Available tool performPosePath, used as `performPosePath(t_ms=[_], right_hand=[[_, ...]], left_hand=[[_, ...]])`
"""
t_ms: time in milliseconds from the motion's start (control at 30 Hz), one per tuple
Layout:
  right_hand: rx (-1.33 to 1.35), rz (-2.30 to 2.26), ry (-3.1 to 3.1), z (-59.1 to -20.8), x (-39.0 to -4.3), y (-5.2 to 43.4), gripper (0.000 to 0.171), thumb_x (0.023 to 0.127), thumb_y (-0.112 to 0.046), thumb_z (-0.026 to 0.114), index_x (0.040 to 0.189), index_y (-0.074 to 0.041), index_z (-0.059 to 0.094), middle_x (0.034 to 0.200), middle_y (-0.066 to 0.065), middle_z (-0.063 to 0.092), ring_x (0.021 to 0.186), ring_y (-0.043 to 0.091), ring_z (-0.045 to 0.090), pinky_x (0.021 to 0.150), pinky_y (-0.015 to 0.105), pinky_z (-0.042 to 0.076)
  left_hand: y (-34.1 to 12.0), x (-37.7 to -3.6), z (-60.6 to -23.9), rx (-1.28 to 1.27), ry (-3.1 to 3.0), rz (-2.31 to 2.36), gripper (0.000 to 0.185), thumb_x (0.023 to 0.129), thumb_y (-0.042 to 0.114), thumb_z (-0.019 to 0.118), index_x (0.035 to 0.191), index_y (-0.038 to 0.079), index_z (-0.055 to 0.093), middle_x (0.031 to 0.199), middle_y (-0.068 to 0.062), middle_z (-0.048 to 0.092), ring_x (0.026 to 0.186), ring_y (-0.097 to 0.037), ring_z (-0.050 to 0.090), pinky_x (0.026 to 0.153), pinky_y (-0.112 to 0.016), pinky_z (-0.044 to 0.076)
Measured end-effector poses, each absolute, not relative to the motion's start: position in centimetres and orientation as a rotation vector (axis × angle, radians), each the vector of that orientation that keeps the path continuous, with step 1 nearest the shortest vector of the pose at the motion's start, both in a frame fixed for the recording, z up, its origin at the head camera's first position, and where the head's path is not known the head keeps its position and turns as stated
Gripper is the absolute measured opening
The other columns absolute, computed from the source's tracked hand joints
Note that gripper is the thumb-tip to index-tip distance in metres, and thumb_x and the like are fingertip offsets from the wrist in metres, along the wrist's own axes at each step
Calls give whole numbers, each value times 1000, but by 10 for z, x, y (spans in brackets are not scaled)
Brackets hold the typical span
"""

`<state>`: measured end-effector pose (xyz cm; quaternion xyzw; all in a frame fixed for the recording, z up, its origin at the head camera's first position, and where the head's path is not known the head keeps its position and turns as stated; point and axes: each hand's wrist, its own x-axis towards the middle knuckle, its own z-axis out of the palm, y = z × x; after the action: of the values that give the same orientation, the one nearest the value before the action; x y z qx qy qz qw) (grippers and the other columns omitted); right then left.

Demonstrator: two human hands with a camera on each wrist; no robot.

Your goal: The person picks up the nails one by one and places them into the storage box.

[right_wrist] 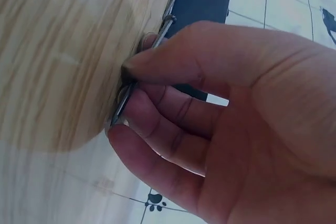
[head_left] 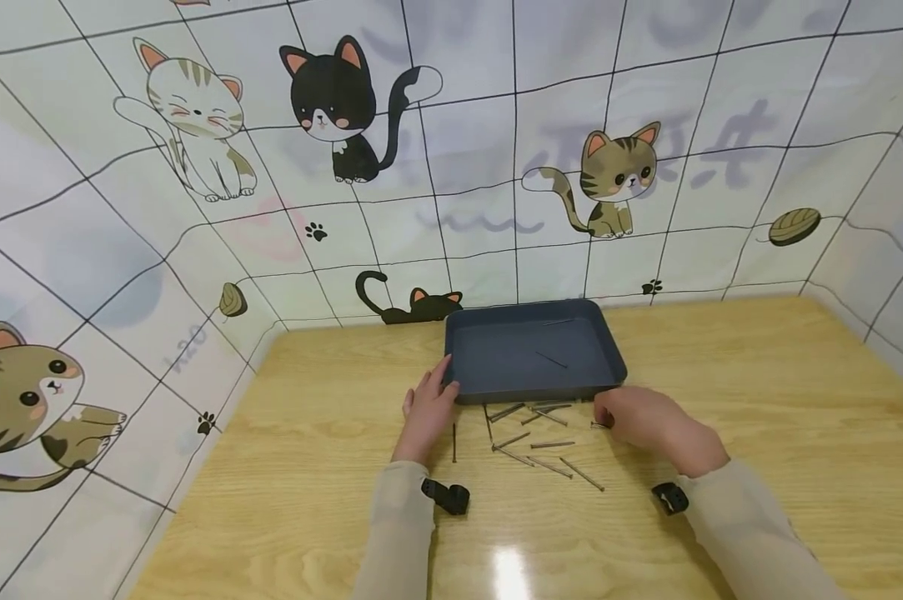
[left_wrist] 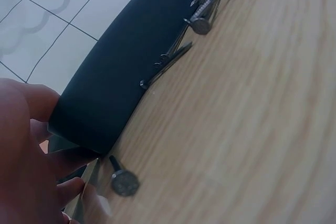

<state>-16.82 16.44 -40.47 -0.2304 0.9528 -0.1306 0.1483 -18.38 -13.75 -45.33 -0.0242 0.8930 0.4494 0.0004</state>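
Beige sleeves [head_left: 398,533] nearest lens, wrist cameras strapped on. Right hand [head_left: 649,421] low on wooden counter [head_left: 759,400], fingers [right_wrist: 157,114] curled, pinching nail [right_wrist: 123,103] against surface. Left hand [head_left: 426,412] grips near-left corner of dark tray [head_left: 534,354], fingers wrapped on rim. Loose nails [head_left: 534,446] scattered between hands, just before tray; two more inside tray.
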Motion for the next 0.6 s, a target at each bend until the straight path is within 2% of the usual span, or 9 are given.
performPosePath(t_ms=[167,367,600], right_hand=[[-672,-451,2692,-411,-172,170,16,77,0,60,83,-14,62,80,-3,55,66,15,45,58,33,39],[-702,-639,2672,-411,-175,165,7,78,-10,65,82,-15,63,76,-6,55,63,11,47,57,30,40],[-753,-722,2668,-406,-174,163,7,82,-21,62,81,-16,57,66,-8,53,56,9,46,52,27,37]], left_hand=[[-137,-183,-455,-83,2831,1374,48,93,33,39,140,30,30,137,-1,39,132,-21,19,103,-49,-2],[-141,-183,-454,-74,2841,1368,48,93,32,38,140,29,30,137,-2,40,132,-22,19,102,-50,-2],[-136,-179,-454,-75,2858,1391,47,92,31,39,139,28,32,134,-4,43,132,-24,21,101,-52,0]])
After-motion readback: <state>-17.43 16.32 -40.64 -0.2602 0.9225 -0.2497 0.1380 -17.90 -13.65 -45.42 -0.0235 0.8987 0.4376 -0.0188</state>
